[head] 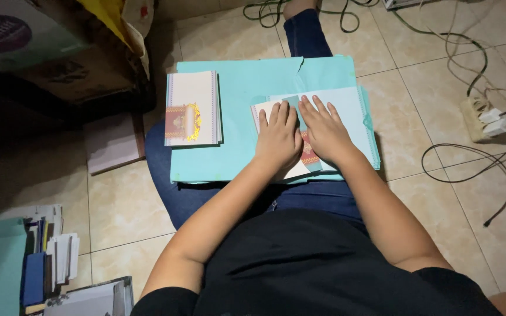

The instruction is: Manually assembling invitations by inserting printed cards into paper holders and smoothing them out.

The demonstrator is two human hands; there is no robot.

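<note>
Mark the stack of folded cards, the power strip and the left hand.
stack of folded cards (193, 108), head view: blank white cover, above the gold ornament.
power strip (477, 117), head view: middle of its beige body.
left hand (277, 137), head view: back of the hand.

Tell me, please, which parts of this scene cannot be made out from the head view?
- Card under the left hand and right hand: its face is mostly covered by both palms.
- Cardboard box, top left: cut off by the frame edge.
- Stack of papers, bottom left: dim and cut off.
- Power strip: its cable ends run out of frame.
</note>
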